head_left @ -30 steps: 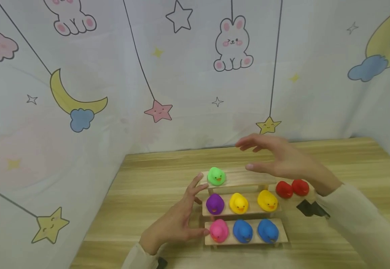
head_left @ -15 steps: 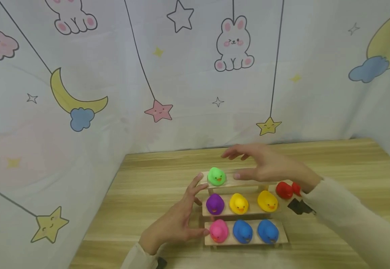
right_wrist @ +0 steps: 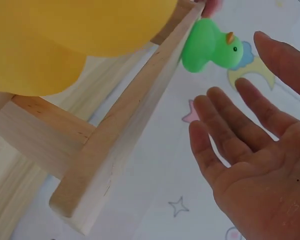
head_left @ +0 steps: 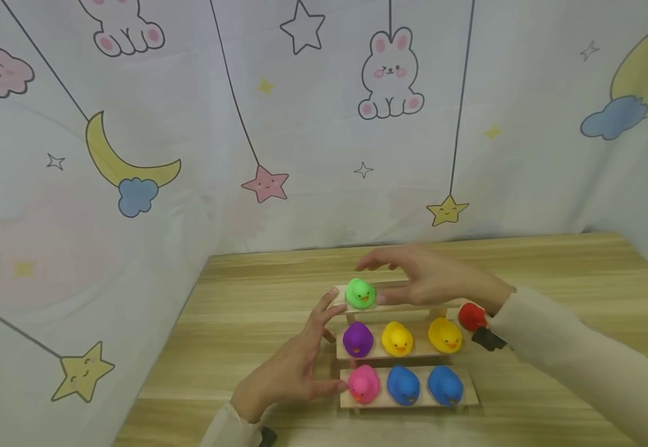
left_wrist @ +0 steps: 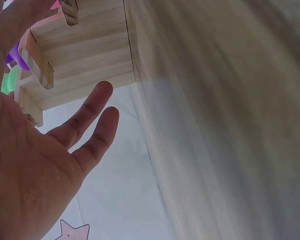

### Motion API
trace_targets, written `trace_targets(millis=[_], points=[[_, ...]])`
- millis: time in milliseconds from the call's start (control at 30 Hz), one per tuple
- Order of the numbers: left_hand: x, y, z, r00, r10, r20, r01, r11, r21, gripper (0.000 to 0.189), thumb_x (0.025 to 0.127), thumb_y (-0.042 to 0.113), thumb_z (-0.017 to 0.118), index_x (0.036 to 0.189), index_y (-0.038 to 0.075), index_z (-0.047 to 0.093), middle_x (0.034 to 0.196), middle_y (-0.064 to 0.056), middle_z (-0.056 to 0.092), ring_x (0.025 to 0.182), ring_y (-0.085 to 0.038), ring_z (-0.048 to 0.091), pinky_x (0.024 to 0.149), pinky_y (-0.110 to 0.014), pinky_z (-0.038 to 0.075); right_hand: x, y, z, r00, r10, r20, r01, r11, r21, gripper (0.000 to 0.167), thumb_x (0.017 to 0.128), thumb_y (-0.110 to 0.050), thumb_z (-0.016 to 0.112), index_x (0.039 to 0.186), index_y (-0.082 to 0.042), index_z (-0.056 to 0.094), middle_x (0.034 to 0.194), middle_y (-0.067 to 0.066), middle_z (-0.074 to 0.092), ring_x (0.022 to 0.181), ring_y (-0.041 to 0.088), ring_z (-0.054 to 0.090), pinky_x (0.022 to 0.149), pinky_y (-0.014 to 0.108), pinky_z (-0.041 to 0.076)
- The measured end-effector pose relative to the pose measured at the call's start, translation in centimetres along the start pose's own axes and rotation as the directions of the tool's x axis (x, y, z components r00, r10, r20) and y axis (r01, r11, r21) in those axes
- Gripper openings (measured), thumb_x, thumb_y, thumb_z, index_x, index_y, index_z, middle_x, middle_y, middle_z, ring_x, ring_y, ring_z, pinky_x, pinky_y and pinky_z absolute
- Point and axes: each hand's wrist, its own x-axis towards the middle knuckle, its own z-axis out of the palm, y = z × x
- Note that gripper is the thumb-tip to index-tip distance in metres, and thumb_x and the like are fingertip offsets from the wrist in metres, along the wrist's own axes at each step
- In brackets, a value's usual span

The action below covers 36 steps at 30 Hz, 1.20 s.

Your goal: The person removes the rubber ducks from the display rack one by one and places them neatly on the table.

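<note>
A three-tier wooden stand (head_left: 469, 390) holds rubber ducks. On its top tier sits a green duck (head_left: 360, 294) at the left end. My right hand (head_left: 432, 276) hovers there with parted fingers, thumb tip close beside the duck's right side; the right wrist view shows the palm (right_wrist: 270, 185) holding nothing. At the stand's left side my left hand (head_left: 292, 367) is spread, fingertips at the top tier's end and thumb by the pink duck (head_left: 364, 383). A purple duck (head_left: 358, 339) and two yellow ducks (head_left: 397, 338) share the middle tier; two blue ducks (head_left: 404, 383) sit on the lowest.
To the right of the stand lies a red duck (head_left: 471, 316), partly behind the right sleeve (head_left: 558, 335). The wood-grain table (head_left: 234, 323) ends at a white patterned curtain (head_left: 312, 211) along the back and left.
My right hand has moved left and slightly down over the top tier to the green duck. Its sleeve now covers the second red duck. The left hand stays in place.
</note>
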Motion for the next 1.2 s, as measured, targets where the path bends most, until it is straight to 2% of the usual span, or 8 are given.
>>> trace_targets(millis=[433, 667, 900, 1200], points=[[0.0, -0.2, 0.0, 1.000, 0.027, -0.006, -0.027, 1.000, 0.010, 0.122, 0.082, 0.030, 0.094, 0.169, 0.019, 0.010, 0.183, -0.012, 0.000, 0.114, -0.020, 0.065, 0.097, -0.039, 0.061, 1.7, -0.5, -0.3, 0.997, -0.008, 0.080, 0.010, 1.000, -0.023, 0.053, 0.098, -0.031, 0.078, 0.146, -0.014, 0.062, 0.147, 0.005, 0.069, 0.136, 0.037, 0.065, 0.113, 0.062, 0.054], [-0.1, -0.2, 0.0, 1.000, 0.005, -0.001, -0.005, 1.000, 0.006, 0.121, 0.083, 0.032, 0.094, 0.170, 0.022, 0.010, 0.183, -0.012, 0.000, 0.115, -0.020, 0.064, 0.094, -0.038, 0.062, 2.3, -0.5, -0.2, 0.995, -0.020, 0.093, 0.024, 0.999, -0.046, 0.052, 0.099, -0.031, 0.077, 0.146, -0.013, 0.062, 0.147, 0.006, 0.069, 0.135, 0.033, 0.067, 0.112, 0.059, 0.055], [-0.1, -0.3, 0.0, 1.000, 0.002, 0.002, -0.002, 1.000, 0.006, 0.121, 0.083, 0.032, 0.094, 0.170, 0.022, 0.010, 0.183, -0.011, -0.001, 0.115, -0.021, 0.065, 0.095, -0.038, 0.062, 2.5, -0.5, -0.1, 0.994, -0.017, 0.109, 0.022, 0.999, -0.045, 0.051, 0.100, -0.030, 0.077, 0.145, -0.014, 0.063, 0.146, 0.005, 0.070, 0.134, 0.033, 0.066, 0.109, 0.057, 0.058], [-0.1, -0.3, 0.0, 1.000, 0.008, -0.005, -0.008, 1.000, 0.014, 0.121, 0.082, 0.033, 0.094, 0.169, 0.021, 0.011, 0.183, -0.006, -0.001, 0.114, -0.023, 0.066, 0.096, -0.039, 0.061, 2.8, -0.1, 0.2, 0.994, -0.043, 0.103, 0.042, 0.999, 0.012, 0.041, 0.100, -0.030, 0.077, 0.136, -0.014, 0.068, 0.134, 0.000, 0.076, 0.125, 0.023, 0.072, 0.107, 0.050, 0.059]])
